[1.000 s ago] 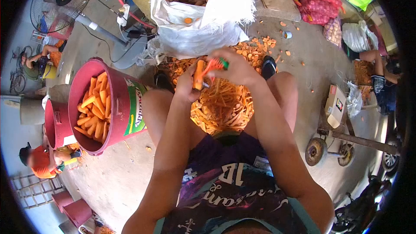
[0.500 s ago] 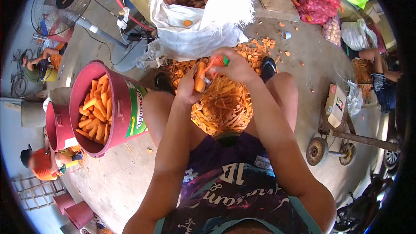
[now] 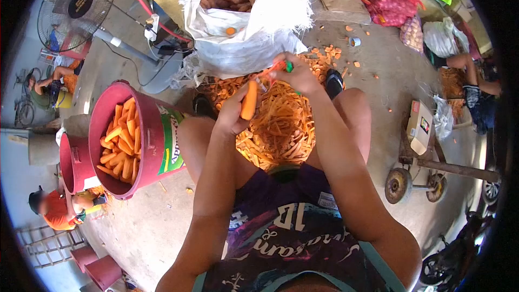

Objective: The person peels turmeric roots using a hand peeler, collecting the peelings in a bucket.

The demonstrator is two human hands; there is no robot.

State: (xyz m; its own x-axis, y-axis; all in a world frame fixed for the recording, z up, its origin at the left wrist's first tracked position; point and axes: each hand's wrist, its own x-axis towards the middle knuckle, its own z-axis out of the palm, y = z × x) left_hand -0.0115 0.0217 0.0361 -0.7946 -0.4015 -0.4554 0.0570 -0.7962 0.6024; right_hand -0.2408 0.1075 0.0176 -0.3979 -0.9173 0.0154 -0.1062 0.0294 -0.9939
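Peeling looks to be the step in hand: a carrot (image 3: 249, 100), smooth and bright orange on its visible face, sits over the heap of peelings (image 3: 277, 124) near the centre of the frame. The left hand (image 3: 231, 112) grips it from the side, fingers wrapped around it, its upper end leaning slightly right. The right hand (image 3: 301, 77), just beyond and to the right, pinches the red-and-green peeler (image 3: 278, 68) between bent fingers; blur hides whether its blade touches the carrot. Another stroke would call for the blade laid along the carrot, a steady left grip, and a slight roll to bring round any skin left on the hidden side. Both forearms reach up the frame and converge between the knees, the right wrist bent inward, the left hand lower.
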